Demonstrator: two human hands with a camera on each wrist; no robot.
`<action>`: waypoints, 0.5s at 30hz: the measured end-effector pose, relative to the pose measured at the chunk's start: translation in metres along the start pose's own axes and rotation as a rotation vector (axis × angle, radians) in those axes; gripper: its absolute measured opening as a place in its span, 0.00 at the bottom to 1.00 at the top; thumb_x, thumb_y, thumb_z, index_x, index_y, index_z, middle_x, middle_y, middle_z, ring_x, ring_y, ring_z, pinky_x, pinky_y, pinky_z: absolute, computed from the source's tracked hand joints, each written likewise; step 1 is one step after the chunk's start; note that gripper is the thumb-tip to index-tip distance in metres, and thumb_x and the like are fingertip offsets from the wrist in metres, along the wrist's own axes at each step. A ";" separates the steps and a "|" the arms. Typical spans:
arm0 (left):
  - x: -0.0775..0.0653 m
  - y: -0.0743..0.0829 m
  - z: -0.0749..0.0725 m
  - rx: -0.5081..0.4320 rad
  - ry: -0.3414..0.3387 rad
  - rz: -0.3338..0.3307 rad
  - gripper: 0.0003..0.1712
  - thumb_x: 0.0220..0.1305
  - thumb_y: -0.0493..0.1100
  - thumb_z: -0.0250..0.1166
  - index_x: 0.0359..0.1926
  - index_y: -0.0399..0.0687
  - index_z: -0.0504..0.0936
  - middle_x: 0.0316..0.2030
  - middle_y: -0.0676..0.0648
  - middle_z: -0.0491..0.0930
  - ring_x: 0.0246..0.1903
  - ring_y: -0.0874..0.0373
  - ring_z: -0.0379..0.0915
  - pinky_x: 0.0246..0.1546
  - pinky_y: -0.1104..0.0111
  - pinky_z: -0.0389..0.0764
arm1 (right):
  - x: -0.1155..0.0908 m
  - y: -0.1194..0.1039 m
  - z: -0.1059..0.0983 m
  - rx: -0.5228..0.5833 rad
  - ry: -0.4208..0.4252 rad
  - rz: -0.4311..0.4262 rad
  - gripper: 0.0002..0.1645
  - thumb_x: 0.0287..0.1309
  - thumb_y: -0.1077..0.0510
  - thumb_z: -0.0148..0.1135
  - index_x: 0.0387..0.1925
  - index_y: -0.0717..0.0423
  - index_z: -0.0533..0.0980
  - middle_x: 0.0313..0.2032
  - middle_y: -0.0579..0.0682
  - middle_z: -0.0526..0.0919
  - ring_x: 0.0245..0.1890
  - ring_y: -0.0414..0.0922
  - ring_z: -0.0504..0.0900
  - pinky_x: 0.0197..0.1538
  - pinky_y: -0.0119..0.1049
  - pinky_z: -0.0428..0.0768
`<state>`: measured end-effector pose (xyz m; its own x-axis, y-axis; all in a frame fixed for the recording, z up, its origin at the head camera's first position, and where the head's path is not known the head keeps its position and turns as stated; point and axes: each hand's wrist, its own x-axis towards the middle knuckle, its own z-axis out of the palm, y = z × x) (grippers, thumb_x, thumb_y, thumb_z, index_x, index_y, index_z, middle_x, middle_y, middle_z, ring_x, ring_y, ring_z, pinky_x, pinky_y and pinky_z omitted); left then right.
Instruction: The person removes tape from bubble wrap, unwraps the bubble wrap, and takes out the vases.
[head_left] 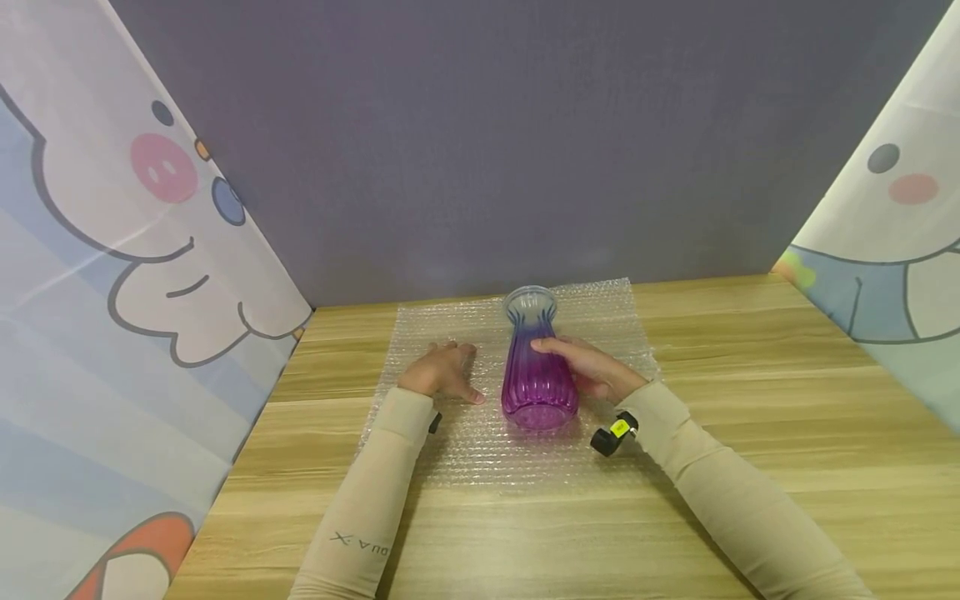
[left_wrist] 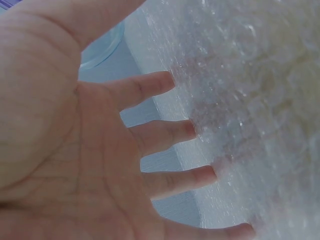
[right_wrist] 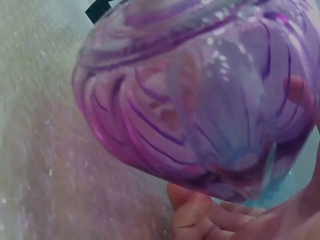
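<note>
A ribbed glass vase [head_left: 538,375], purple at its base and fading through blue to a clear flared rim, lies over a sheet of bubble wrap [head_left: 480,450]. My right hand [head_left: 592,365] grips its side, thumb across the top and fingers curled beneath. The right wrist view shows the vase [right_wrist: 200,110] close up, base toward the camera, with the fingers under it. To its left, my left hand [head_left: 444,371] holds nothing; its fingers are spread, and in the left wrist view the fingertips [left_wrist: 165,81] touch the bubble wrap [left_wrist: 260,100].
The bubble wrap lies on a wood-grain table [head_left: 787,417]. Behind the table rises a dark grey panel [head_left: 540,150]. Cartoon-printed cloths hang at the left [head_left: 82,250] and right [head_left: 885,275]. A black wrist strap with a yellow tag [head_left: 619,428] is on the right wrist.
</note>
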<state>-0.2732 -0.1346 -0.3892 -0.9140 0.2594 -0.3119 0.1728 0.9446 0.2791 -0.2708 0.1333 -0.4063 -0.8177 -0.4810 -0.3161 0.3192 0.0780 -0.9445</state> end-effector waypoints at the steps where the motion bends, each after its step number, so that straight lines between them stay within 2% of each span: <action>1: 0.000 0.000 0.000 0.001 0.001 0.003 0.62 0.47 0.61 0.80 0.79 0.53 0.59 0.79 0.36 0.52 0.78 0.27 0.42 0.73 0.30 0.50 | 0.000 0.000 0.000 0.014 -0.006 -0.003 0.45 0.70 0.42 0.55 0.77 0.60 0.54 0.70 0.67 0.70 0.63 0.55 0.80 0.69 0.55 0.75; 7: 0.000 0.001 0.000 -0.001 -0.002 -0.002 0.63 0.47 0.62 0.80 0.80 0.54 0.58 0.80 0.36 0.51 0.78 0.27 0.41 0.73 0.30 0.50 | 0.001 0.000 -0.001 0.082 -0.002 0.007 0.44 0.71 0.42 0.53 0.78 0.58 0.53 0.72 0.66 0.67 0.67 0.57 0.76 0.73 0.55 0.71; 12: 0.000 0.001 0.000 0.009 0.002 -0.004 0.63 0.47 0.62 0.80 0.79 0.54 0.59 0.80 0.35 0.51 0.78 0.27 0.41 0.73 0.31 0.51 | 0.001 -0.002 -0.002 0.128 0.017 0.021 0.46 0.68 0.40 0.56 0.78 0.55 0.53 0.74 0.63 0.65 0.69 0.57 0.72 0.74 0.56 0.67; 15: 0.000 0.000 0.000 0.010 0.004 -0.005 0.63 0.47 0.62 0.80 0.79 0.54 0.59 0.80 0.35 0.51 0.78 0.27 0.41 0.73 0.31 0.51 | 0.000 -0.004 -0.003 0.148 0.028 0.008 0.46 0.68 0.41 0.57 0.78 0.55 0.54 0.73 0.62 0.67 0.68 0.56 0.73 0.74 0.56 0.68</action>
<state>-0.2732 -0.1344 -0.3890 -0.9163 0.2539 -0.3096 0.1720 0.9479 0.2682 -0.2732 0.1355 -0.4029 -0.8270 -0.4566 -0.3280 0.3915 -0.0491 -0.9189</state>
